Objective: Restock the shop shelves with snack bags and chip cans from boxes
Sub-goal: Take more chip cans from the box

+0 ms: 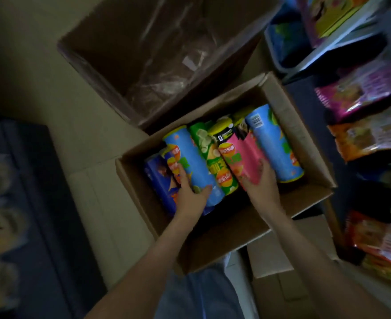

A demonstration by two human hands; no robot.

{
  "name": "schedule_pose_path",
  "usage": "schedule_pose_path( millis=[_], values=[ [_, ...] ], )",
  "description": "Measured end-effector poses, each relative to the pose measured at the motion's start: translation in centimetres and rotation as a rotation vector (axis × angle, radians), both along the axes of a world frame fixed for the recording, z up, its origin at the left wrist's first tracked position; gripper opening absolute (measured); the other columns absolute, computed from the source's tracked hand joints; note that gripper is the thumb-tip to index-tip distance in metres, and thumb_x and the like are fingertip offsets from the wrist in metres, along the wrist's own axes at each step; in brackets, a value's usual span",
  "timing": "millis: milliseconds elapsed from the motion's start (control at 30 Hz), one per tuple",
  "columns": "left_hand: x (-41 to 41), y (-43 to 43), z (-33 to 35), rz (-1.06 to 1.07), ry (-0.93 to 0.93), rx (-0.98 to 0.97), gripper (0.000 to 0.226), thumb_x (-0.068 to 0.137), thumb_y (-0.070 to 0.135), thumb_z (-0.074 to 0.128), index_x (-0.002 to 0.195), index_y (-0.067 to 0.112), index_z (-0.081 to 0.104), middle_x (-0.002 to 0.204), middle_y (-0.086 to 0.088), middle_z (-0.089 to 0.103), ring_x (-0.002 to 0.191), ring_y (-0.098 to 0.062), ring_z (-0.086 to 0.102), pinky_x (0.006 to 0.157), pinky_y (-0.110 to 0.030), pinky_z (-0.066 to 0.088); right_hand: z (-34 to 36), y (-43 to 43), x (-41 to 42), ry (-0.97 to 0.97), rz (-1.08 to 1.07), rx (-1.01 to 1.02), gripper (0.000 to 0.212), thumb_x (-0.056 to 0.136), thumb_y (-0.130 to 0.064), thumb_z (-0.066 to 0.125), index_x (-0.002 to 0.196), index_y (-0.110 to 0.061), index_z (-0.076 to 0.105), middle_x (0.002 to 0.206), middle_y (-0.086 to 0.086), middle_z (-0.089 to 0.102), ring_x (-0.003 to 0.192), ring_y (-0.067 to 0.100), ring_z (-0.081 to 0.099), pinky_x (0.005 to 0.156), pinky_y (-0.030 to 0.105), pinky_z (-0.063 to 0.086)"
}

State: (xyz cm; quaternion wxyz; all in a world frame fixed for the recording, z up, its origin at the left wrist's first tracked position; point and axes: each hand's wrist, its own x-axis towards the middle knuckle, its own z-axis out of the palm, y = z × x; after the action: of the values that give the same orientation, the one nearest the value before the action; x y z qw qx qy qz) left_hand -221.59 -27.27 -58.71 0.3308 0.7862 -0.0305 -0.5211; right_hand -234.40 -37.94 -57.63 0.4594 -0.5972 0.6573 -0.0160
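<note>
Pale shop floor, seen from above, bears two cardboard boxes. We see a larger box at top, lined with clear plastic film, and just beside it, nearer us, the open can box. In this box chip cans lie on their sides in a row: a dark blue can, a left light-blue can, a green can, a pink can and a right light-blue can. Our left hand curls its fingers and thumb round the near end of the left light-blue can. Our right hand grips the pink can, its fingertips between that can and the right light-blue one. Snack bags fill the shelves at right, and a dark unit stands at left.
</note>
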Motion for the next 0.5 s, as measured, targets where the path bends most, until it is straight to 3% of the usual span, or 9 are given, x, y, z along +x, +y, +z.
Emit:
schedule_pose_path(
  millis=[100,233,333,433,500],
  values=[
    [-0.5,-0.9,-1.5,0.139,-0.021,-0.034,0.105,0.085,0.013,0.073,0.154,0.034,-0.005,0.131,0.006,0.026,0.116,-0.014,0.045,0.1,-0.03,0.042,-2.5,-1.2,0.7,0.037,0.101,-0.048,0.074,0.085,-0.015,0.071,0.147,-0.005,0.033,0.147,0.017,0.04,0.136,0.029,0.036,0.113,0.039,0.028],
    [-1.0,-1.2,-1.7,0.111,-0.081,-0.003,0.113,0.082,0.027,0.077,0.148,0.047,-0.012,0.14,-0.003,0.028,0.122,-0.026,0.048,0.097,-0.035,0.045,-4.2,-2.4,1.6,0.07,0.24,-0.023,0.093,0.077,-0.02,0.078,0.152,-0.015,0.023,0.149,0.014,0.034,0.136,0.03,0.034,0.112,0.045,0.032],
    [-1.0,-1.6,-1.2,0.039,-0.136,0.042,0.117,0.08,0.035,0.078,0.147,0.047,-0.018,0.144,-0.009,0.034,0.116,-0.03,0.054,0.095,-0.039,0.048,-4.7,-2.8,2.3,0.232,0.36,-0.048,0.094,0.08,-0.023,0.076,0.153,-0.013,0.017,0.147,0.02,0.029,0.135,0.036,0.03,0.107,0.044,0.03],
    [-0.7,-1.9,-0.7,0.019,-0.12,0.063,0.116,0.082,0.035,0.076,0.149,0.044,-0.018,0.138,-0.001,0.041,0.109,-0.026,0.058,0.087,-0.031,0.046,-4.7,-2.9,2.8,0.286,0.398,-0.089,0.091,0.081,-0.021,0.072,0.152,-0.011,0.016,0.144,0.023,0.03,0.132,0.039,0.029,0.105,0.046,0.03],
    [-0.5,-1.7,-0.4,0.048,-0.088,0.042,0.115,0.082,0.03,0.076,0.15,0.043,-0.015,0.125,0.008,0.033,0.1,-0.016,0.053,0.078,-0.023,0.04,-4.1,-2.8,2.9,0.283,0.376,-0.08,0.09,0.08,-0.02,0.073,0.151,-0.01,0.018,0.142,0.024,0.031,0.131,0.039,0.03,0.105,0.046,0.031]
  ],
)
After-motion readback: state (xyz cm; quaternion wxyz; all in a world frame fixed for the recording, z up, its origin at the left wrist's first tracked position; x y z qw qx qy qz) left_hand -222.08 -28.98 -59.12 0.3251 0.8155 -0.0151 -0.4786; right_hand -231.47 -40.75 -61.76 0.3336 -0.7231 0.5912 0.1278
